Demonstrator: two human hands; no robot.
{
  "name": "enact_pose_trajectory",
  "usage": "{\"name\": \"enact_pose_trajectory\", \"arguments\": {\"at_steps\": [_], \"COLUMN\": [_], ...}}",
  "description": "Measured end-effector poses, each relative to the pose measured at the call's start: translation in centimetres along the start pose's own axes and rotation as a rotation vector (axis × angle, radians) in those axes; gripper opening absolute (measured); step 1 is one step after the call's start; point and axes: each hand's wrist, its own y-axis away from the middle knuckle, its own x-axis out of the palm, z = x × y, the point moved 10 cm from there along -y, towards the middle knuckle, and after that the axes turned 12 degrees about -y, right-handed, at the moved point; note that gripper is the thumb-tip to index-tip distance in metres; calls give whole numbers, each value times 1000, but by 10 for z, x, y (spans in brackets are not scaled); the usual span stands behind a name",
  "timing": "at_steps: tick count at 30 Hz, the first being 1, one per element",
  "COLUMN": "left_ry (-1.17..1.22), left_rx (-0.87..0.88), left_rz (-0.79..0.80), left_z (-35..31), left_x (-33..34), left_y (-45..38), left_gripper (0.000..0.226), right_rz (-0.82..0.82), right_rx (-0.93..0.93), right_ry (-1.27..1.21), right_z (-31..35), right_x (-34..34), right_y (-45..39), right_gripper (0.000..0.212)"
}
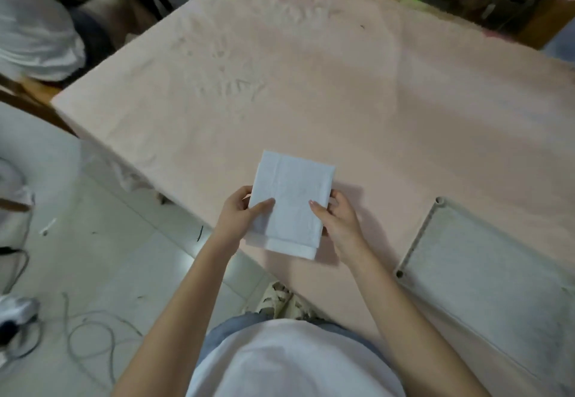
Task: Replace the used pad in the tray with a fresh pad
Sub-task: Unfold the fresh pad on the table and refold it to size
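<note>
A folded white pad (291,200) is held just above the near edge of the pink-covered table (311,79). My left hand (241,213) grips its left edge with the thumb on top. On the opposite edge, my right hand (337,219) holds it the same way. A grey rectangular tray (417,241) lies on the table to the right of my right hand; its inside looks grey and speckled, and I cannot tell whether a pad lies in it.
The table's left edge runs diagonally from far to near. Beside it on the tiled floor (102,256) lie loose cables (90,334), with a shoe (15,309) at the far left. Bags and clutter stand beyond the table.
</note>
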Motion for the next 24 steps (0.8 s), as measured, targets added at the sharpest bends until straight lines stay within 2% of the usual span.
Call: {"name": "enact_pose_trajectory", "arguments": {"at_steps": [7,11,15,19,24], "left_ry": [95,144,140,98,36], "left_rx": [-51,-73,-40,-4,31], "left_rz": [-253,-313,-279,-217,-122], "left_z": [27,43,45,40,34], "left_x": [-59,-87,-124,-164,-200], "left_y": [25,31,23,9,-13], "left_gripper": [23,27,29,30,28], "right_rz": [100,160,188,127,13], "right_rx": [43,111,106,58,24], "right_ry": [52,68,120,116,54], "right_z": [-24,-39,-52,-64,-77], "right_x": [59,89,124,158,188], "right_y": [-4,-3,-3,-1,-1], "right_gripper": [28,35,32,27,33]}}
